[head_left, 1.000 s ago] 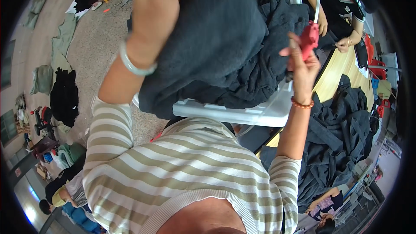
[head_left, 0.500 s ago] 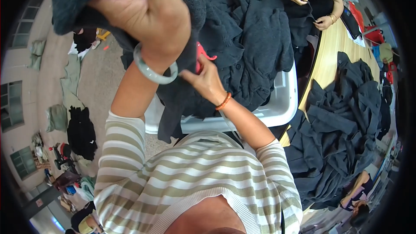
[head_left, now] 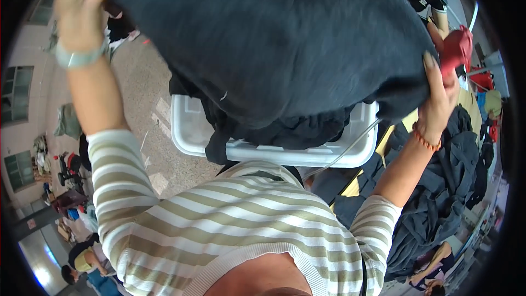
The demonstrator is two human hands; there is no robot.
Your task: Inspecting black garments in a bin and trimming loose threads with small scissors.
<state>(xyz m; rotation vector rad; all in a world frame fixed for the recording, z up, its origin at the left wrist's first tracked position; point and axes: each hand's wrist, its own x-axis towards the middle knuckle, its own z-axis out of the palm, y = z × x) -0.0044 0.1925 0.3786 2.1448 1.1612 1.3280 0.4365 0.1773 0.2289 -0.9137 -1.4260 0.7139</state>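
Where I see the dark garment (head_left: 263, 49): raised between the two hands, above the bin; soft, matte cloth, blurred, with a small white fleck.
Dark heap (head_left: 433, 186): crumpled fabric, deeply folded, beside my right forearm.
White bin (head_left: 263, 154): smooth, round-cornered, dark cloth inside.
Left hand (head_left: 82, 11): blurred at the garment's left edge; I cannot tell whether it grips.
Right hand (head_left: 438, 96): fingers wrapped around the red handheld tool (head_left: 456, 49), thumb against the garment's right edge.
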